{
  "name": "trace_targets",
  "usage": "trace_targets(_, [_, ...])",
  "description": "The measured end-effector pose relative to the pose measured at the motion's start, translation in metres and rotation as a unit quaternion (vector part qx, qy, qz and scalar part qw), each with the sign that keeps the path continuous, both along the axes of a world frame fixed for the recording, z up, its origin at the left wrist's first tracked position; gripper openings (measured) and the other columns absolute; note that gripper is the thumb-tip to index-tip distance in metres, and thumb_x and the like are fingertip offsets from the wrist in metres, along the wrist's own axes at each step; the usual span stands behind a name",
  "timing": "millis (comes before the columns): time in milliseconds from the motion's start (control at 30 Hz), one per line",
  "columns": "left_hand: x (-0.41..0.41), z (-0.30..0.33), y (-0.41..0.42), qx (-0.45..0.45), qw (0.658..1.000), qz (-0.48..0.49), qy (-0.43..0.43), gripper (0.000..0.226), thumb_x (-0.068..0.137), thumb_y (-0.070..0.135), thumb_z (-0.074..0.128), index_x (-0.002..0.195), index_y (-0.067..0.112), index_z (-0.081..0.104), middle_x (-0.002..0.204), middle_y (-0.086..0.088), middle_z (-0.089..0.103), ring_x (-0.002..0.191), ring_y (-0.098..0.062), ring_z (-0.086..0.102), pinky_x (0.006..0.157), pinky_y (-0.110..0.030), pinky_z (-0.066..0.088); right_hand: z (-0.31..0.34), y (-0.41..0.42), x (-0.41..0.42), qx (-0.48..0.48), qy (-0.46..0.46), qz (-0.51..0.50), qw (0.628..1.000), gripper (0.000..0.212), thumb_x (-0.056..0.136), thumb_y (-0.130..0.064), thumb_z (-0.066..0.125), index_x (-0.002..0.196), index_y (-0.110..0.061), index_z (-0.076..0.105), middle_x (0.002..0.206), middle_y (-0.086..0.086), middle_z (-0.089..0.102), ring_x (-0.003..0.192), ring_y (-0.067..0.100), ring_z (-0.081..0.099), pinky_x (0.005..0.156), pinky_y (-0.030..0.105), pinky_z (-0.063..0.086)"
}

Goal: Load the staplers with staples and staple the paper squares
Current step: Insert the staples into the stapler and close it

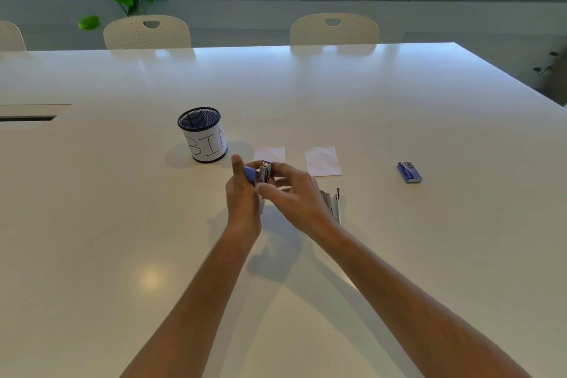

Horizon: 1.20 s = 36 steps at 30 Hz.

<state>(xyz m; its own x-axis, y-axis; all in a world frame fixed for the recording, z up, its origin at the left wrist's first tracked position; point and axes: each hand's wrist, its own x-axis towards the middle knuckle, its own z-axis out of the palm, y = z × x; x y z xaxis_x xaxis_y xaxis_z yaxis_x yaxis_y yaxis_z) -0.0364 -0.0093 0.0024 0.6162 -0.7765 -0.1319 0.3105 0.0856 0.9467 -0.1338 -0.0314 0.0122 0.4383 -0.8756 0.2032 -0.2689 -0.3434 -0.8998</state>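
From the head view, I have both hands raised just above the middle of the tabletop (306,95), toward its near edge, working one purple stapler (260,173) between them. My left hand (242,196) has its grip curled round the stapler's purple body, thumb up along the side. My right hand (294,193) has its grip pinched on the metal magazine at the top, fingertips (277,167) pressing the silver channel. I cannot tell whether a strip of staples is already in my fingers; it is too small to see.

A second stapler (333,204), opened out, lies on the tabletop just beside my right wrist. Two paper squares (322,161) lie just beyond the hands, one partly hidden behind the stapler. The blue staple box (409,172) sits well apart toward the right edge, and a mesh cup labelled BIN (204,135) stands to the left of the hands.

I judge the stapler light, stiff and a little slick on its plastic shell, so I would hold it by the body sides and keep fingers clear of the sprung metal. Staple strips look brittle; pinch them gently by the long sides
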Motion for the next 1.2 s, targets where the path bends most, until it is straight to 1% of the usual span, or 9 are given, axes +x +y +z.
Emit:
trace_targets(133, [-0.001,0.003,-0.001,-0.042,0.997,-0.024,0.053,0.044,0.095,0.045,0.046,0.073,0.012,0.066,0.068,-0.005,0.065,0.068,-0.021,0.064,0.071,-0.03,0.051,0.002,0.003,0.005,0.0,0.002,-0.056,0.998,0.049,0.072,-0.062,0.068,0.105,-0.026,0.068,0.09,-0.013,0.071,0.079,0.006,0.069,0.079,0.04,0.058])
trace_targets(267, [-0.006,-0.002,-0.001,-0.067,0.996,-0.019,0.048,0.052,0.1,0.03,0.045,0.053,0.024,0.068,0.058,0.005,0.063,0.061,-0.014,0.063,0.064,-0.024,0.051,0.001,0.002,0.006,-0.015,0.027,-0.092,0.995,0.039,0.074,-0.059,0.071,0.095,-0.027,0.07,0.081,-0.012,0.071,0.072,0.006,0.068,0.074,0.034,0.058])
trace_targets(400, [-0.008,-0.005,-0.001,-0.058,0.998,-0.008,0.025,0.049,0.102,0.028,0.041,0.061,0.022,0.067,0.06,0.004,0.063,0.061,-0.013,0.061,0.06,-0.023,0.048,-0.001,0.0,0.006,-0.02,0.046,-0.106,0.993,0.038,0.075,-0.059,0.07,0.091,-0.025,0.071,0.077,-0.011,0.072,0.069,0.004,0.066,0.069,0.029,0.056])
trace_targets(533, [-0.009,-0.006,-0.003,-0.039,0.999,-0.006,0.011,0.038,0.102,0.032,0.04,0.081,0.006,0.058,0.067,-0.007,0.056,0.061,-0.016,0.054,0.053,-0.023,0.044,0.0,-0.001,0.007,-0.015,0.051,-0.105,0.993,0.039,0.079,-0.057,0.067,0.09,-0.02,0.072,0.074,-0.006,0.072,0.069,0.009,0.067,0.07,0.032,0.056])
trace_targets(667, [-0.009,-0.008,-0.004,-0.031,0.999,-0.001,-0.022,0.033,0.102,0.028,0.038,0.087,0.005,0.055,0.065,-0.006,0.051,0.056,-0.014,0.048,0.046,-0.018,0.042,0.0,-0.004,0.008,-0.014,0.058,-0.105,0.993,0.037,0.079,-0.055,0.065,0.086,-0.02,0.072,0.071,-0.004,0.072,0.069,0.012,0.069,0.071,0.035,0.056])
trace_targets(867, [-0.006,-0.01,-0.006,-0.009,1.0,-0.021,-0.021,0.033,0.101,0.029,0.042,0.088,0.004,0.06,0.072,-0.007,0.058,0.065,-0.015,0.057,0.059,-0.024,0.048,-0.001,-0.008,0.008,-0.015,0.058,-0.12,0.991,0.036,0.076,-0.056,0.067,0.089,-0.023,0.072,0.076,-0.01,0.072,0.072,0.005,0.068,0.07,0.026,0.054])
trace_targets(1033, [0.006,-0.011,-0.01,0.056,0.98,-0.024,-0.192,0.024,0.093,0.014,0.044,0.082,0.013,0.065,0.062,0.002,0.058,0.055,-0.01,0.051,0.057,-0.031,0.045,0.006,-0.013,0.008,-0.022,0.04,-0.147,0.988,0.031,0.074,-0.055,0.07,0.093,-0.029,0.068,0.074,-0.018,0.066,0.077,0.002,0.066,0.074,0.024,0.05])
trace_targets(1133, [0.015,-0.008,-0.012,0.062,0.972,-0.026,-0.227,0.021,0.09,0.011,0.047,0.09,0.013,0.068,0.078,-0.005,0.069,0.071,-0.019,0.063,0.071,-0.039,0.055,0.01,-0.017,0.008,-0.028,0.035,-0.151,0.987,0.03,0.072,-0.053,0.072,0.08,-0.025,0.068,0.063,-0.016,0.065,0.065,0.002,0.063,0.065,0.024,0.049])
trace_targets(1200, [0.024,-0.009,-0.015,0.068,0.966,-0.023,-0.246,0.018,0.089,0.012,0.051,0.092,0.015,0.068,0.087,-0.005,0.071,0.082,-0.02,0.067,0.078,-0.039,0.056,0.013,-0.019,0.008,-0.032,0.037,-0.15,0.988,0.033,0.073,-0.053,0.072,0.087,-0.023,0.073,0.065,-0.012,0.069,0.062,0.004,0.063,0.064,0.024,0.049])
